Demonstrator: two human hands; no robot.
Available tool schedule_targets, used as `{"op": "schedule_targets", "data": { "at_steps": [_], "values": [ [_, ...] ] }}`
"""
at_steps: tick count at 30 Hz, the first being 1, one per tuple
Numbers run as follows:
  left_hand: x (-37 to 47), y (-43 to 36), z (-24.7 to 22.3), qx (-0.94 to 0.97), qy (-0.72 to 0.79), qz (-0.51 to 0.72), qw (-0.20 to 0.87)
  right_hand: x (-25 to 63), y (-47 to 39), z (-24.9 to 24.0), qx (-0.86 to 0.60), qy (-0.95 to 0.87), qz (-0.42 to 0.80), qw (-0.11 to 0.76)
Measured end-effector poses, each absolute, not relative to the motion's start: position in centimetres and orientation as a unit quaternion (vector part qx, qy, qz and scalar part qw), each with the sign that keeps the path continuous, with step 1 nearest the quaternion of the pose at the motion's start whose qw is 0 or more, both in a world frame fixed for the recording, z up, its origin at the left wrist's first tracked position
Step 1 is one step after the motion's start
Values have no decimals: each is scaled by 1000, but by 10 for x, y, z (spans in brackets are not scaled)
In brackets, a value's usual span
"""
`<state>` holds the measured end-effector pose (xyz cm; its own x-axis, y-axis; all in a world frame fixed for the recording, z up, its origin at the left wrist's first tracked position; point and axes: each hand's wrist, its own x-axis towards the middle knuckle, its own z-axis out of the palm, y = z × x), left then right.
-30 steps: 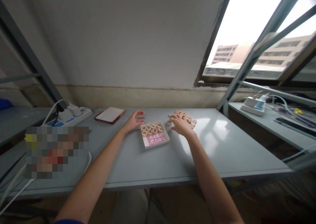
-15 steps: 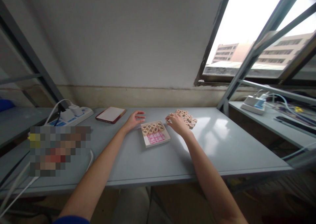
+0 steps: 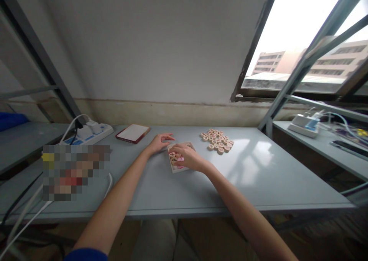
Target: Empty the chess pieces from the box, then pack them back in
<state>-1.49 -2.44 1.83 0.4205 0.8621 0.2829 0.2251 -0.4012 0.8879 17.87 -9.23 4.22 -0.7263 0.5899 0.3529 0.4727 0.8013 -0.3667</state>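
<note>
Presently, right fingers: bent low over the wooden pieces inside the box, thumb a little apart; cannot tell whether pinching one.
Right hand: over the right part of the box, covering much of the contents.
Left fingers: curved and spread, well parted from the thumb.
Left hand: just beside the box's far left corner; contact unclear.
Box: white-walled, shallow, on the grey table, between both forearms; pink showing on the floor.
Loose pieces: round, clustered flat on the table, right of the box and apart from it.
Flat red-edged case: lying left, beyond the left hand.
Power strip: farther left, plugs seated.
Window: upper right, pale building outside.
</note>
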Motion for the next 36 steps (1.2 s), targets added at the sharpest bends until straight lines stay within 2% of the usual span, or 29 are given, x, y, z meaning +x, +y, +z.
{"op": "schedule_targets", "data": {
  "at_steps": [7,13,15,18,20,23,27,29,33,36],
  "values": [
    [-12,-25,18,743,389,406,364,178,-87,35,-344,-921,30,181],
    [-11,-29,24,783,451,362,229,186,-84,46,-345,-921,49,176],
    [-13,-28,24,789,454,338,239,200,-82,53,-411,-894,31,172],
    [-17,-28,22,794,450,289,289,230,-77,56,-566,-807,-72,149],
    [-18,-29,22,791,445,258,331,248,-73,53,-657,-737,-125,103],
    [-17,-32,22,772,446,230,389,265,-68,45,-714,-687,-129,47],
    [-15,-33,21,758,452,240,405,266,-64,46,-714,-692,-98,41],
    [-14,-32,19,760,450,255,394,260,-64,51,-699,-711,-47,67],
    [-13,-29,16,764,451,267,376,241,-67,56,-527,-828,81,172],
    [-14,-27,15,766,447,270,375,220,-73,52,-412,-881,149,178]
  ]
}}
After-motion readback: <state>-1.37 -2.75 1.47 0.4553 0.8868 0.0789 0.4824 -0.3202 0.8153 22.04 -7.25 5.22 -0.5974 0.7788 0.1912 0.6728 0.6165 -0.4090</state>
